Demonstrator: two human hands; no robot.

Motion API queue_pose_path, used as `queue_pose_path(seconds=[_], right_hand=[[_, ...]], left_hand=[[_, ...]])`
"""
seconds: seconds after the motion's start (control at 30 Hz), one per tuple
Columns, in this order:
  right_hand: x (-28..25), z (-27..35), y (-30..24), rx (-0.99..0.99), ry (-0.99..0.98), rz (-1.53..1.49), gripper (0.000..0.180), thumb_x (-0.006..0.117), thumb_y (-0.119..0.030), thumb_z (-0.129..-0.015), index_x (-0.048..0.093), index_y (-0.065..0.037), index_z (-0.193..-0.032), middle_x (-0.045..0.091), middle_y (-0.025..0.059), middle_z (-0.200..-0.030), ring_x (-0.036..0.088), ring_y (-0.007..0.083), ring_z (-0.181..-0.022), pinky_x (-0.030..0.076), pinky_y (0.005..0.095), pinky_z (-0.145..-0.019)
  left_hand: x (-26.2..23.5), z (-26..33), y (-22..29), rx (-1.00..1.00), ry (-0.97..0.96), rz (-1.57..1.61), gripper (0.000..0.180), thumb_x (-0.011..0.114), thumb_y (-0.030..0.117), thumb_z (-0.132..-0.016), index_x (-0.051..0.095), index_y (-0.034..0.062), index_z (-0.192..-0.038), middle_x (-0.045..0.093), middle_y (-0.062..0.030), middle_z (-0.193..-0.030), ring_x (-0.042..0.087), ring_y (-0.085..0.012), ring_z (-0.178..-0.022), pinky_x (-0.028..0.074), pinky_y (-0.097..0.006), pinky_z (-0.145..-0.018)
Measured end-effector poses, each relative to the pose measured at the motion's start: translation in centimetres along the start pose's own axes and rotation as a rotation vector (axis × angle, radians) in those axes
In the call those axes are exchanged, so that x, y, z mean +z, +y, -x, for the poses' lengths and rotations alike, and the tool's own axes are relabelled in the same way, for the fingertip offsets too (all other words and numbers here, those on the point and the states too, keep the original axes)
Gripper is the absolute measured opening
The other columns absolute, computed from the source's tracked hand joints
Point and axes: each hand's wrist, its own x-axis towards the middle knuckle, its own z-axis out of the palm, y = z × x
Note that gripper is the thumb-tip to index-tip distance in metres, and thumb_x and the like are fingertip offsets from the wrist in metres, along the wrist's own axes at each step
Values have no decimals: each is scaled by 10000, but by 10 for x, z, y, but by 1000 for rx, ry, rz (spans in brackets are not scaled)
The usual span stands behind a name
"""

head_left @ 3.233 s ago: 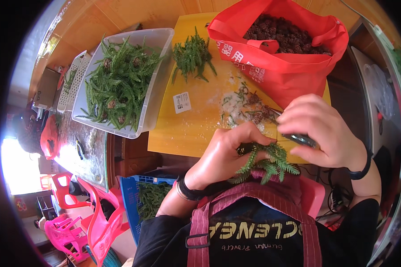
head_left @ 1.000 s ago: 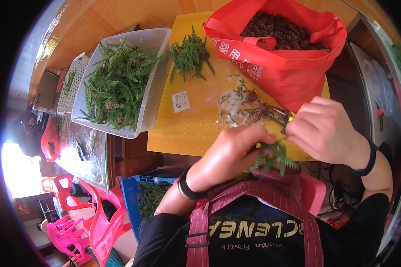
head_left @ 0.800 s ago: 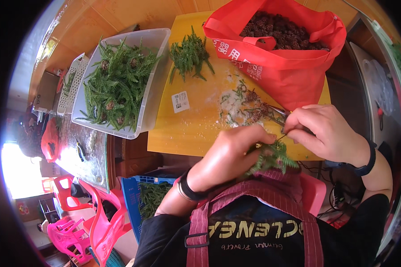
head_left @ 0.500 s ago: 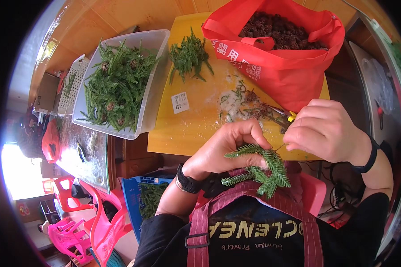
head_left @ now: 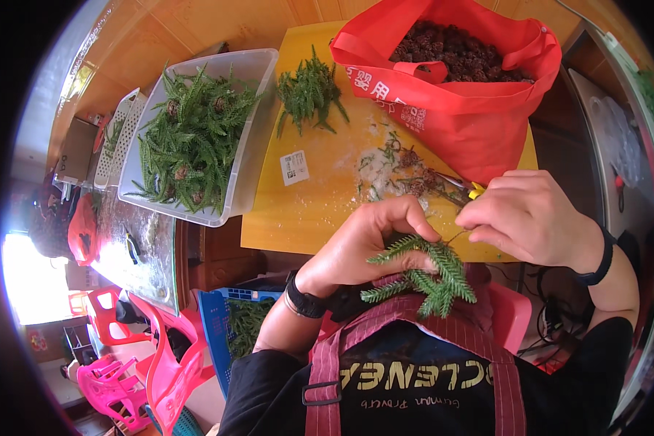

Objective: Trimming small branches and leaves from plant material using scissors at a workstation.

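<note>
1. Sprig (head_left: 443,282) of green needles, several-pronged, is in front of the person's chest, just past the near edge of the yellow table (head_left: 287,225), its tips pointing down toward the maroon apron (head_left: 512,407).
2. The left hand (head_left: 374,236) grips it, thumb and forefinger curved around its upper end; the other fingers are largely hidden.
3. The right hand (head_left: 527,221) is closed, fingers folded, with thumb and forefinger pinching a thin brown strand (head_left: 455,237) that runs across from the sprig.
4. A metal tool with a yellow part (head_left: 475,190) shows just beyond the right hand's knuckles; whether that hand also holds it, one cannot tell.
5. Near the tool, white powder (head_left: 378,174) and dark and green clippings are scattered over the tabletop.
6. At the back of the table stands a red bag (head_left: 479,123), open at the top and filled with brown cones (head_left: 461,58).
7. A bunch of green sprigs (head_left: 311,91) lies between the bag and a translucent bin (head_left: 248,138), which is heaped with greenery (head_left: 196,138) and a few cones.
8. A white label (head_left: 294,167) lies flat on the table below that bunch.
9. Lower down, left of the person, a blue crate (head_left: 214,330) holds more greenery.
</note>
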Motion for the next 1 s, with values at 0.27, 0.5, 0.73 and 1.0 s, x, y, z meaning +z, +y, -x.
queue_pose_path(seconds=[0.27,0.5,0.73,1.0], right_hand=[[-7,-4,-5,-128,-81,148,205,722,-137,-686,550,-80,-780,578,29,-662,565,216,-558,420,305,-499],[9,9,-3,271,-43,52,169,675,-45,-722,540,-47,-823,595,51,-665,596,224,-582,428,299,-508],[6,8,2,25,108,-37,211,709,-63,-717,569,-50,-874,637,57,-751,628,223,-649,465,299,-545],[1,6,1,-189,114,188,242,749,-109,-658,593,-65,-838,625,43,-765,606,196,-625,450,277,-511]], left_hand=[[1,1,-1,-4,-99,35,230,663,-57,-766,536,-1,-950,619,-84,-922,622,-153,-874,495,-272,-774],[18,4,1,376,166,-940,193,655,-71,-746,590,12,-907,663,-124,-956,646,-193,-843,520,-304,-709],[1,-2,-6,34,-21,18,193,672,11,-806,523,3,-929,652,-63,-895,602,-90,-896,482,-233,-762],[2,-1,-3,5,-72,68,228,685,-1,-791,514,2,-942,635,-54,-927,593,-89,-910,469,-236,-794]])
